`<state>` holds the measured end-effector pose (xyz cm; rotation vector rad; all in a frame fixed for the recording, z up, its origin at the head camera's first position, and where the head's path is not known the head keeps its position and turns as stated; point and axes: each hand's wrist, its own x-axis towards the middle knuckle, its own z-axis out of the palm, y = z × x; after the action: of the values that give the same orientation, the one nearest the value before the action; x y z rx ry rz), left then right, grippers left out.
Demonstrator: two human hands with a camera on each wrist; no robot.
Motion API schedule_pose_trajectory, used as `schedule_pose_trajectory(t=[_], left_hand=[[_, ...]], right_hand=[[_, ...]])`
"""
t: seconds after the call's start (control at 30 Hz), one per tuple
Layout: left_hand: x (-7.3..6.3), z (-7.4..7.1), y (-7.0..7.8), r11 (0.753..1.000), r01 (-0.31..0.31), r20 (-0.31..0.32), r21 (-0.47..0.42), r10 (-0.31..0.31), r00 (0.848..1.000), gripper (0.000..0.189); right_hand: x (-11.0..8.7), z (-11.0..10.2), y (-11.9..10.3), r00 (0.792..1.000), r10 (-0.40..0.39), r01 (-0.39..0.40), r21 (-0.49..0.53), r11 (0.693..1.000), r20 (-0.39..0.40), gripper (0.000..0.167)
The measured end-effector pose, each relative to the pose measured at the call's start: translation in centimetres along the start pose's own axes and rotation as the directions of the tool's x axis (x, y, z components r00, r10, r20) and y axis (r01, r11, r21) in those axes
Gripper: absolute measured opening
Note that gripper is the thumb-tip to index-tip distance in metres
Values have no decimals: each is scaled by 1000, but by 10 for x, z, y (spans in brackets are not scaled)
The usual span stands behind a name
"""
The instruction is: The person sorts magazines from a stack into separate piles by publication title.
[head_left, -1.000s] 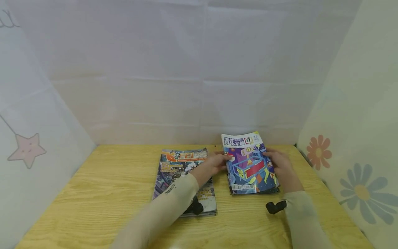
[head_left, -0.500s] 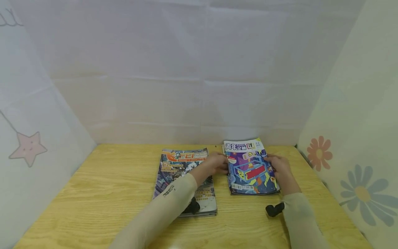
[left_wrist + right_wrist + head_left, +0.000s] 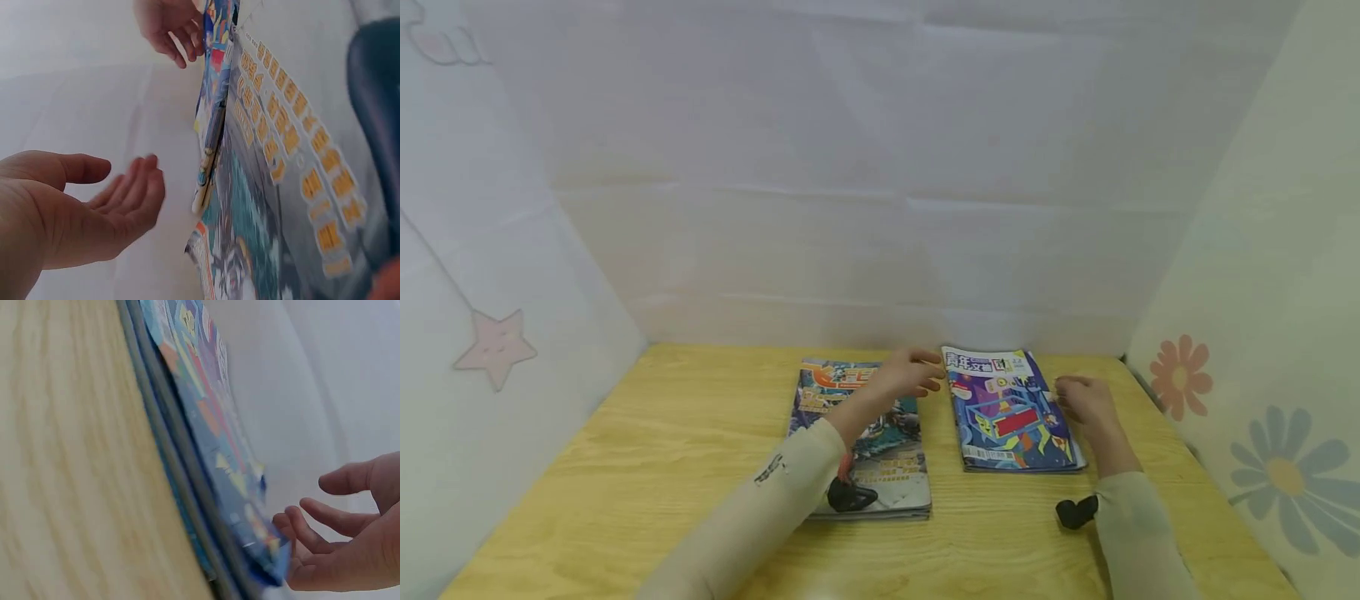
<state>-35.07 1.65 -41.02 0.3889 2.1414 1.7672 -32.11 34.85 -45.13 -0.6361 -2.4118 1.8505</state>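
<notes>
A stack of magazines with a purple and blue cover [image 3: 1011, 417] lies flat at the back right of the table. My left hand [image 3: 901, 379] hovers over the other magazine stack [image 3: 891, 467], left of the purple one, fingers loosely bent and nothing in them. In the left wrist view this left hand [image 3: 94, 209] shows thumb and fingers apart. On the purple stack's right side is my right hand [image 3: 1086, 404], raised and holding nothing. The right wrist view has the right hand's [image 3: 350, 534] fingers spread close to the stack's edge [image 3: 187, 456]; whether they touch cannot be told.
The wooden table [image 3: 685, 467] reaches back to a white cloth wall [image 3: 880, 208]. Side cloths carry a pink star [image 3: 496, 346] and printed flowers [image 3: 1285, 475]. A black wrist-worn device [image 3: 852, 496] sits on the left sleeve, another black device [image 3: 1077, 512] on the right.
Both hands have let go of the purple magazine stack's sides and moved apart, the left one up and leftward. The top magazine has come down flat on its stack. The head view has shifted slightly.
</notes>
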Motion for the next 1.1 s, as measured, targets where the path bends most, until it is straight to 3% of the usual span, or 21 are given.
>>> schedule_pose_trajectory(t=[0.2,0.4,0.57,0.7,0.8,0.97,1.1], left_hand=[[-12,-19,3,997,-75,-38,13,76,996,34],[-31,-46,-3,995,-94,-89,36,97,991,32],[-48,-70,-12,993,-96,-162,66,106,981,30],[-61,-84,-14,985,-91,-217,147,122,968,31],[-71,-92,-16,972,-97,-247,216,150,957,30],[-88,-101,-22,953,-94,-274,288,176,945,28],[-97,-111,-27,922,-68,-288,380,188,939,25]], right_hand=[[-15,-2,-24,981,-191,190,-47,981,-22,53],[-40,7,-57,908,-417,406,-164,899,-40,47],[-59,30,-74,839,-539,537,-279,796,77,41],[-68,51,-77,788,-575,615,-279,737,218,37],[-73,67,-76,772,-578,636,-301,711,265,35],[-76,87,-69,765,-578,644,-367,671,285,32],[-79,102,-65,771,-557,636,-394,663,307,31]])
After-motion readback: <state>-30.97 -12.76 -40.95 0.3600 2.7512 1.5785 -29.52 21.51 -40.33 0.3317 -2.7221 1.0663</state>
